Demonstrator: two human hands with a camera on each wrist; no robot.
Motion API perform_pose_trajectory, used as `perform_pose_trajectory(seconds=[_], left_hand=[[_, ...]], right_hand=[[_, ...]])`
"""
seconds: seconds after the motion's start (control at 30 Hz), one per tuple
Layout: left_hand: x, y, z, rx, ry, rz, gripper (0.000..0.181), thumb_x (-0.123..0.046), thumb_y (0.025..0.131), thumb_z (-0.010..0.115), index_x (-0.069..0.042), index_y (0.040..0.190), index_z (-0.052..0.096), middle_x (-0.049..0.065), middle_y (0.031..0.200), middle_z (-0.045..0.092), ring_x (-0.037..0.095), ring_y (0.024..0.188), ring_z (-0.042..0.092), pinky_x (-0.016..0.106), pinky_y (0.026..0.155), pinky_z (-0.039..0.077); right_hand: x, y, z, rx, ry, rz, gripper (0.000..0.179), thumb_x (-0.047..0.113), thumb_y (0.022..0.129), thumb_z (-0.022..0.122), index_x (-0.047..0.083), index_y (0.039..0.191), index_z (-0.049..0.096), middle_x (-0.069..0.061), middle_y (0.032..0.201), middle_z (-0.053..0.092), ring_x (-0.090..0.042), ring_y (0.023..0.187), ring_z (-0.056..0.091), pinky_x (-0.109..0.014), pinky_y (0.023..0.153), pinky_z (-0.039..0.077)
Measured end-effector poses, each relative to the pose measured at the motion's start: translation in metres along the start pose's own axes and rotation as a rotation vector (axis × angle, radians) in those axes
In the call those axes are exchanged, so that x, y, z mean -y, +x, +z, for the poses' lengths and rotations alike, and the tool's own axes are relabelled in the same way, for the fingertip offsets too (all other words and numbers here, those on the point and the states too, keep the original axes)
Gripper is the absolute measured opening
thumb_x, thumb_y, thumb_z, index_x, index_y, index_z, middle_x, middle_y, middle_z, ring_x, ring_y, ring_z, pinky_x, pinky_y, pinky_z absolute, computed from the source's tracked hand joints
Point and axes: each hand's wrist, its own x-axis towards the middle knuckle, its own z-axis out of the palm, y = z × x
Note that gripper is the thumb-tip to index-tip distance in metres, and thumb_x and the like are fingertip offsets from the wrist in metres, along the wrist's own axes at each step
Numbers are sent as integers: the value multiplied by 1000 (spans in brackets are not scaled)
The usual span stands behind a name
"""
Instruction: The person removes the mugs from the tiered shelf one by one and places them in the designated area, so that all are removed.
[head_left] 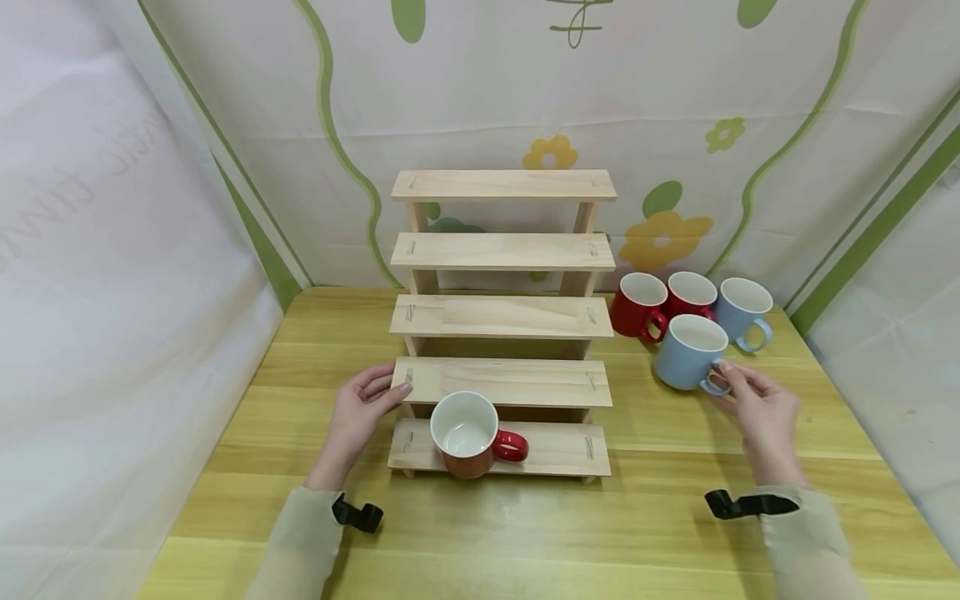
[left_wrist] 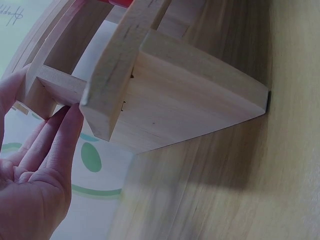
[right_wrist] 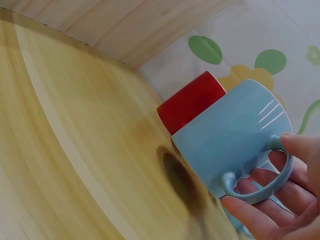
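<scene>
A wooden stepped rack (head_left: 501, 317) with several narrow shelves stands on the table. My left hand (head_left: 365, 398) holds the left end of its second shelf from the bottom, thumb on top and fingers underneath, as the left wrist view (left_wrist: 42, 175) shows. A red mug with a white inside (head_left: 468, 450) sits on the lowest shelf, its handle to the right. Right of the rack, my right hand (head_left: 765, 417) pinches the handle of a light blue mug (head_left: 684, 360). In the right wrist view the blue mug (right_wrist: 232, 132) overlaps a red mug behind it.
Behind the held mug, two red mugs (head_left: 633, 310) (head_left: 692, 296) and another light blue mug (head_left: 738, 312) stand close together near the table's back right. A patterned cloth (head_left: 480, 92) hangs behind the rack. The wooden tabletop (head_left: 480, 542) extends toward me.
</scene>
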Motion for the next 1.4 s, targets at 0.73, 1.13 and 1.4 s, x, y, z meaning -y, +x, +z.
perform_pose_trajectory(seconds=[0.73,1.13,1.4], left_hand=[[2,0,-1,3,-6,2,48,-12,92,79,4,134,60,20,124,67,16,104,70,31,88,58],[1,-1,0,2,0,4,48,-13,92,79,2,133,61,18,122,68,16,103,70,30,88,58],[0,-1,0,-2,6,9,47,-13,92,79,2,133,61,16,120,70,16,103,70,30,86,59]], right_hand=[[-9,-3,2,-23,-7,37,28,17,93,77,-1,114,76,-3,103,76,-14,95,73,-31,79,59],[-12,-14,1,3,-4,65,25,14,91,79,-2,109,74,-5,100,76,-17,91,74,-34,79,59],[-16,-18,-2,12,1,65,23,15,92,78,0,109,75,-6,98,76,-16,90,74,-33,78,59]])
